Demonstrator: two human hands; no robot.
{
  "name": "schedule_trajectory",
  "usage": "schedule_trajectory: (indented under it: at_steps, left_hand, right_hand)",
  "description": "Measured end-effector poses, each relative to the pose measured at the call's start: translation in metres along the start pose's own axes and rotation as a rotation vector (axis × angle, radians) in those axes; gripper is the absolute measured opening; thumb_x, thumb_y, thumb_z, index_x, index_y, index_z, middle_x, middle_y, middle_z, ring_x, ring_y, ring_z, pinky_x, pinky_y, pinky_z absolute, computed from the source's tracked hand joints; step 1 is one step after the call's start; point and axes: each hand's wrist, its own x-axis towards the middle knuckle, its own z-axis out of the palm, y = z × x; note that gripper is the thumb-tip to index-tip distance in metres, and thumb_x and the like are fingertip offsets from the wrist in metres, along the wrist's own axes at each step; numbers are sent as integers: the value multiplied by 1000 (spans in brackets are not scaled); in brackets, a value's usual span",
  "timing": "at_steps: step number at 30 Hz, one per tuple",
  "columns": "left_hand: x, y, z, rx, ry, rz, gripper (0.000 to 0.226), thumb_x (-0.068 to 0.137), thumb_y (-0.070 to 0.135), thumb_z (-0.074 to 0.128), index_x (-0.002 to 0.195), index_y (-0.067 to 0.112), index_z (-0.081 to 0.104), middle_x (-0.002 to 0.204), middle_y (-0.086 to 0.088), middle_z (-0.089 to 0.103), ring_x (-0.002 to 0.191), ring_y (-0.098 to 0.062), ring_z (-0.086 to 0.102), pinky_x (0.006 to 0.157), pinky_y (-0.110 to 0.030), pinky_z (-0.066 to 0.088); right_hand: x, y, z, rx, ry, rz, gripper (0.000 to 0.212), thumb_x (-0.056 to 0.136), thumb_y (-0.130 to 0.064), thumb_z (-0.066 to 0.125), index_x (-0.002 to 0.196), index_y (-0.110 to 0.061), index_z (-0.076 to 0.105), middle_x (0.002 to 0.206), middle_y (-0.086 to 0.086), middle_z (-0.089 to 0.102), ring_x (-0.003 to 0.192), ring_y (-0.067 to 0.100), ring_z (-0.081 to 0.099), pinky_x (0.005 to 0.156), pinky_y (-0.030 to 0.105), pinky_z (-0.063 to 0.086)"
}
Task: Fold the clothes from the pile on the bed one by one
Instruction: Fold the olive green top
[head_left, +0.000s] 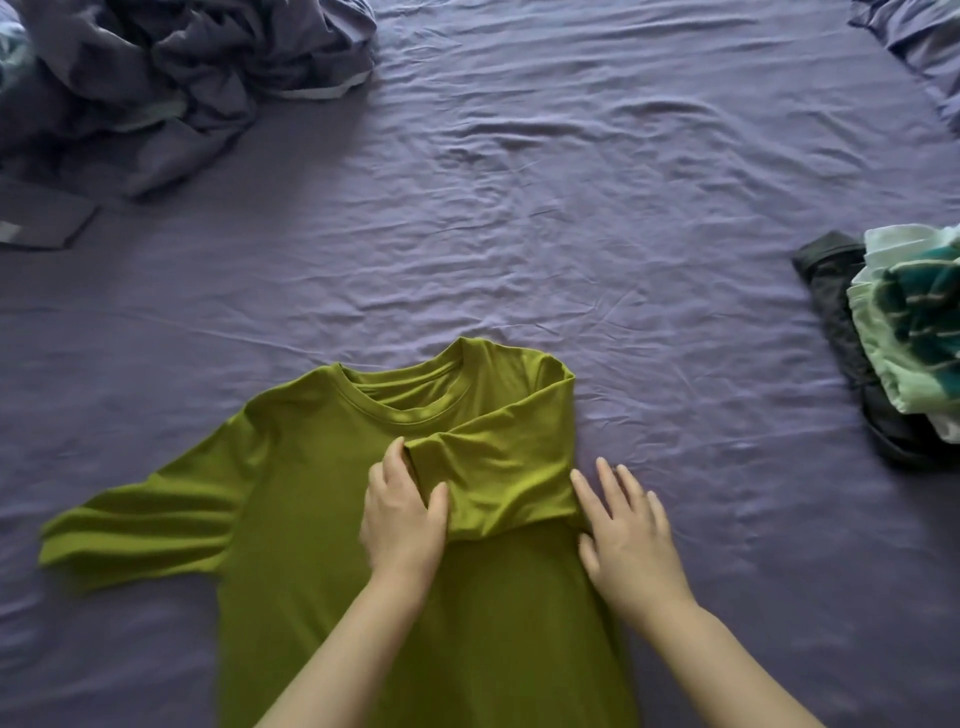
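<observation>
An olive-green T-shirt (311, 519) lies flat on the purple bed sheet (519, 208), neck away from me. Its right sleeve (498, 467) is folded inward across the chest, while the left sleeve stays spread out to the left. My left hand (402, 514) pinches the cuff end of the folded sleeve between thumb and fingers. My right hand (628, 535) lies flat with straight fingers on the folded right edge of the shirt and the sheet. A pile of clothes (904, 332), green-white and dark pieces, sits at the right edge.
A crumpled purple duvet (171, 78) fills the far left corner, with a dark flat item (41, 218) beside it. A purple pillow edge (919, 41) shows at the far right corner. Wrinkled sheet spreads between these.
</observation>
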Motion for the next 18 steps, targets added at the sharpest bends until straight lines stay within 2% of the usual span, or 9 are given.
schedule_trajectory:
  at_steps: [3,5,6,8,10,12,13,16,18]
  left_hand:
    - [-4,-7,7,262,99,436,47,77,12,72,123,15,60,121,-9,59,107,-30,58,86,-43,50]
    - [-7,-8,9,427,-21,610,36,90,25,55,126,23,59,136,-6,55,125,-30,51,103,-47,39]
    - [-7,-7,8,524,-146,590,42,97,36,40,138,28,47,149,-3,39,138,-29,35,112,-50,24]
    - [-1,-11,8,685,-301,490,56,100,51,17,151,33,6,159,3,-3,148,-25,-5,115,-55,-5]
    - [4,-17,5,746,-333,395,66,96,60,13,148,32,-16,154,5,-25,144,-25,-23,113,-59,-12]
    - [9,-24,0,753,-341,336,77,91,70,15,146,31,-23,149,6,-34,141,-27,-29,112,-60,-13]
    - [11,-27,-4,755,-349,316,82,88,73,17,145,31,-24,149,4,-36,141,-28,-30,112,-60,-13]
    - [14,-40,-20,747,-352,273,86,86,75,22,147,31,-21,153,-2,-32,141,-27,-29,113,-58,-12]
    - [15,-55,-36,688,-295,233,81,90,70,24,150,29,-14,157,-4,-24,144,-25,-23,113,-54,-12]
  right_hand:
    - [5,-4,-7,53,51,21,56,76,-35,45,127,-16,57,138,11,51,130,29,43,96,54,42]
    - [11,-13,-13,67,84,-80,52,85,-35,35,131,-19,53,141,7,48,135,25,36,101,51,39]
    - [16,-18,-13,52,77,-127,49,89,-36,32,131,-20,54,140,5,49,134,25,38,100,50,40]
    - [28,-26,-17,24,-1,-124,50,95,-40,25,130,-22,55,137,3,53,131,27,44,98,52,42]
    - [37,-35,-18,1,-53,-40,51,97,-42,25,141,-24,41,149,4,37,140,32,29,106,57,30]
    - [41,-39,-15,-30,-146,17,60,98,-50,25,151,-29,7,159,4,2,145,32,-6,113,58,4]
    - [42,-42,-16,-66,-170,29,67,96,-56,24,150,-29,-3,159,5,-9,144,31,-16,112,57,-4]
    - [40,-53,-23,-152,-203,44,84,88,-71,22,148,-27,-16,156,10,-19,140,33,-25,110,59,-11]
    - [39,-64,-28,-174,-206,10,87,87,-71,25,144,-26,-22,155,13,-23,139,33,-28,109,59,-12]
